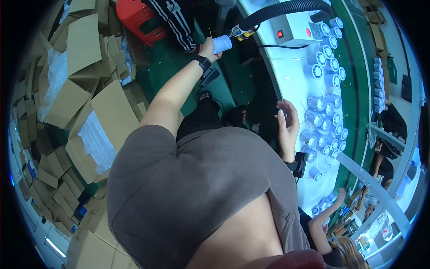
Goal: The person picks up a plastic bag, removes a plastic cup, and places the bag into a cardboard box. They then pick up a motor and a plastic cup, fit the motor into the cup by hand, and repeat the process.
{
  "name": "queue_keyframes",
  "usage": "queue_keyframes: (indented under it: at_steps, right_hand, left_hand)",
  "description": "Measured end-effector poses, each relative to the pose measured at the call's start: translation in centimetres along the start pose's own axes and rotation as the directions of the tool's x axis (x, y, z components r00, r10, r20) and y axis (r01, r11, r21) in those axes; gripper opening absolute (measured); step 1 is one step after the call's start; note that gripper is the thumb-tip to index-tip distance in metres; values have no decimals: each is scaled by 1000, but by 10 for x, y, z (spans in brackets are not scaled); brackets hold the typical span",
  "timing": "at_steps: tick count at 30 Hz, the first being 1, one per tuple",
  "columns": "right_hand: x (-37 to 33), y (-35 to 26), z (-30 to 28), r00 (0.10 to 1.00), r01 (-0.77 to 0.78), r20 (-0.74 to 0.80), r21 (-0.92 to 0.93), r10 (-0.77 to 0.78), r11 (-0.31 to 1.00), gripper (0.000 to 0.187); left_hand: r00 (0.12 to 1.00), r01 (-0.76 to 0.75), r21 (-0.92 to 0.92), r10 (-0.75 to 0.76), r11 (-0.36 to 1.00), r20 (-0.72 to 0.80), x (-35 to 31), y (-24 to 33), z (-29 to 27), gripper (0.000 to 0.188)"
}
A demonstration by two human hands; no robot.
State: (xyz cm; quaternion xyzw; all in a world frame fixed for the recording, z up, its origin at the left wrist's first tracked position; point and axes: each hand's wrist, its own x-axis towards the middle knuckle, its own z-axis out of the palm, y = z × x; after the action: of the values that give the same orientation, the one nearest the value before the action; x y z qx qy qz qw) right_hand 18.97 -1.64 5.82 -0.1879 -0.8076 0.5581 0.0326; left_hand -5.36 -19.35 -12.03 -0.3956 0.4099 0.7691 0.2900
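My left arm reaches out ahead, and my left hand (pixel 209 49) is closed around a pale blue-white plastic cylinder (pixel 221 44). The cylinder's far end is beside the brass-and-yellow nozzle (pixel 237 32) of a black corrugated hose (pixel 282 10); whether they touch I cannot tell. A thin yellowish piece sticks up by my fingers. At the near edge of the white table (pixel 293 85), my right hand (pixel 289 125) is raised with thumb and fingers apart, slightly curled and holding nothing. Several clear cylinders (pixel 316 102) with slotted white ends stand or lie on the table.
A white control box (pixel 293 33) with a red switch sits at the table's far end. Open cardboard boxes (pixel 112 112) crowd the left side. A red stool (pixel 139 22) and a person's striped trouser leg (pixel 172 20) are ahead. Another person's arm (pixel 320 222) reaches over the table at lower right.
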Motion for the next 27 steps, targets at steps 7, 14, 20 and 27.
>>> queue_keyframes:
  at_steps: [7,14,20,27]
  right_hand:
    - [6,6,-7,1000,-30,-4,85,30,996,32]
    - [5,9,-18,994,-78,-64,103,85,992,30]
    - [-8,22,-52,974,-95,-206,22,97,995,29]
    - [-77,90,-157,597,-80,-737,338,317,938,25]
  left_hand:
    - [617,-686,670,716,286,326,1,-14,-24,41]
    - [169,-531,662,699,-530,695,-36,-6,-16,44]
    - [346,-459,690,602,-560,719,-18,-9,-25,32]
    - [824,-503,458,567,733,-2,52,8,-50,37]
